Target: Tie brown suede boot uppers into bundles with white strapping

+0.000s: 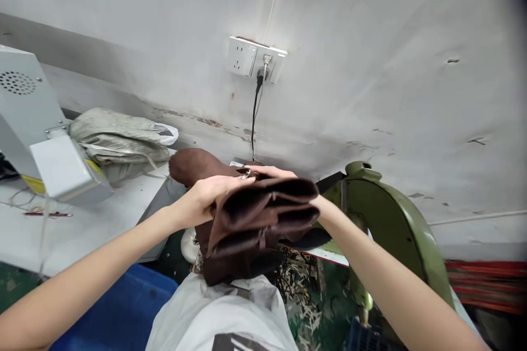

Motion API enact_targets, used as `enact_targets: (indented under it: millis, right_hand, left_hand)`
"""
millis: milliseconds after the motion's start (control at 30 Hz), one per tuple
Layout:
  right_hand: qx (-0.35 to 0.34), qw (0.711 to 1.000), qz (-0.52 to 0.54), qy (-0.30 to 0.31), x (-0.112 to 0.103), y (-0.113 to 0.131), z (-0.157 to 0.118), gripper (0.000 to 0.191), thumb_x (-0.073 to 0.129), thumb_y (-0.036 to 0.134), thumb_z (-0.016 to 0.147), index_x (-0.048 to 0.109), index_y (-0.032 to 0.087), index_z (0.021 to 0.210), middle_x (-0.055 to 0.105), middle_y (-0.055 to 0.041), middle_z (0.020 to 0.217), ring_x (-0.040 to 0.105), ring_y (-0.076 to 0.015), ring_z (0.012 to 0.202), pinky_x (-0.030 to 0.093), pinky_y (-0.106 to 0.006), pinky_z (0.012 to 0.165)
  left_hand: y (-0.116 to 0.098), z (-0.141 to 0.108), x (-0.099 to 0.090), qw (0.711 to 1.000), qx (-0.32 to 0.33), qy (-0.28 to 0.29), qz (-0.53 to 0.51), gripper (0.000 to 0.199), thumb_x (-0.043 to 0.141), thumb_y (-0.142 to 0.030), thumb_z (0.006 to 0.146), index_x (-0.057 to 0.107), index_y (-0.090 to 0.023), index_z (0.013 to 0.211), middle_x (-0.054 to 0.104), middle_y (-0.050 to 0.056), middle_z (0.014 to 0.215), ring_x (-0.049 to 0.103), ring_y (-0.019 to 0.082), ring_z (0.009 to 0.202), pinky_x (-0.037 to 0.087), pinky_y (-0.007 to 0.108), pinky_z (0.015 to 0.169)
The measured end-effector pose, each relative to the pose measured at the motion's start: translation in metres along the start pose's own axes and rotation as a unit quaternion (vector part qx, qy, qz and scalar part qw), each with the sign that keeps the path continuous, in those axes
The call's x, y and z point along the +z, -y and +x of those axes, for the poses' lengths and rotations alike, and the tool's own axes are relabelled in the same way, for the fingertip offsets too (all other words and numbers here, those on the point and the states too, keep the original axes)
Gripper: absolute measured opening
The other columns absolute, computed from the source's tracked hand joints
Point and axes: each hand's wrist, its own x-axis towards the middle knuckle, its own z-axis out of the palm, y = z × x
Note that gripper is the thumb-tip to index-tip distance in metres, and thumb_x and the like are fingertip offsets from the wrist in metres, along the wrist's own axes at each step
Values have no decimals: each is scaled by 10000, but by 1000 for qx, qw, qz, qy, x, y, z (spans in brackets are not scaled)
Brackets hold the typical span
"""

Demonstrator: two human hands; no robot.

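Note:
A bundle of dark brown suede-like boot uppers (247, 241) is held up in front of my body. Several of their open tops face me, and a rounded toe-like part sticks out to the left. My left hand (214, 192) is closed on the near left edge, thumb on top. My right hand (275, 173) reaches around the far side, its fingers meeting the left fingertips; part of it is hidden behind the brown material. Something small and shiny, perhaps a metal ring, shows at the fingertips, too small to make out.
A green machine (395, 219) with a curved body stands at right. At left, a white table (119, 219) bears a grey machine (24, 98) and a pale sack (119, 137). A blue bin (123, 307) sits below. Scraps (302, 290) litter the floor; a socket (255, 57) is on the wall.

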Motion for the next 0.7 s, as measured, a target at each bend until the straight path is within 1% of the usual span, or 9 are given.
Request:
enact_targets:
  millis: [100, 167, 233, 300, 333, 400, 500, 600, 700]
  right_hand:
    - [-146, 981, -121, -27, 44, -16, 1, 458, 477, 251, 987, 433, 398, 1419, 519, 32, 1430, 329, -180, 1417, 243, -477, 1199]
    - [-267, 939, -213, -42, 83, -39, -13, 505, 516, 232, 971, 405, 424, 1425, 501, 30, 1447, 260, -183, 1450, 169, -535, 1205]
    - [-324, 912, -251, -31, 128, -71, -41, 534, 543, 234, 955, 389, 395, 1440, 497, 6, 1451, 236, -205, 1459, 143, -580, 1197]
    - [-299, 918, -257, 37, 173, -106, -75, 539, 527, 214, 955, 380, 351, 1455, 468, -2, 1472, 254, -216, 1453, 155, -545, 1208]
    - [-244, 933, -249, 84, 192, -121, -92, 551, 523, 211, 955, 365, 358, 1461, 429, 16, 1498, 264, -198, 1449, 177, -478, 1221]
    - [-146, 951, -216, 164, 220, -145, -119, 602, 553, 224, 939, 329, 414, 1465, 359, 49, 1530, 269, -195, 1446, 221, -443, 1217]
    - [-104, 954, -184, 212, 236, -162, -137, 608, 565, 218, 935, 336, 463, 1442, 326, 53, 1545, 250, -223, 1452, 267, -530, 1187]
    - [-110, 953, -193, 205, 236, -167, -136, 524, 520, 232, 965, 384, 437, 1427, 281, 31, 1569, 198, -242, 1467, 291, -567, 1163]
    - [-110, 952, -198, 206, 235, -169, -133, 488, 502, 241, 973, 413, 428, 1415, 240, 34, 1586, 172, -249, 1473, 275, -567, 1167]
  left_hand:
    - [2, -54, 14, 985, 83, -13, 150, 478, 506, -144, 942, 473, -277, 1400, 639, 63, 1307, 464, 211, 1340, 267, 478, 1171]
    - [3, -99, 50, 959, 79, -53, 265, 461, 526, -130, 939, 519, -326, 1357, 704, 7, 1201, 385, 207, 1391, 117, 543, 1198]
    - [8, -147, 103, 944, 44, -76, 317, 477, 568, -162, 924, 522, -388, 1342, 702, -41, 1201, 319, 187, 1421, 4, 526, 1206]
    - [18, -190, 159, 951, -33, 20, 307, 558, 551, -171, 926, 426, -434, 1401, 601, -62, 1338, 353, 168, 1404, -22, 477, 1216]
    - [24, -207, 183, 957, -67, 114, 259, 598, 509, -173, 935, 347, -461, 1434, 517, -71, 1410, 387, 174, 1387, 15, 468, 1221]
    - [32, -227, 216, 941, -204, 220, 155, 625, 427, -161, 952, 275, -547, 1420, 377, -110, 1486, 353, 207, 1404, 142, 515, 1209]
    - [35, -227, 223, 916, -283, 275, 75, 765, 381, -27, 904, 221, -579, 1409, 270, -123, 1540, 234, 233, 1449, 194, 571, 1182]
    - [27, -207, 198, 920, -251, 291, 80, 930, 396, 84, 813, 146, -549, 1447, 267, -89, 1566, 178, 229, 1469, 103, 626, 1174]
    - [13, -178, 170, 900, -259, 345, 68, 1051, 479, 96, 681, 120, -461, 1497, 235, -28, 1591, 175, 252, 1472, 128, 602, 1182]
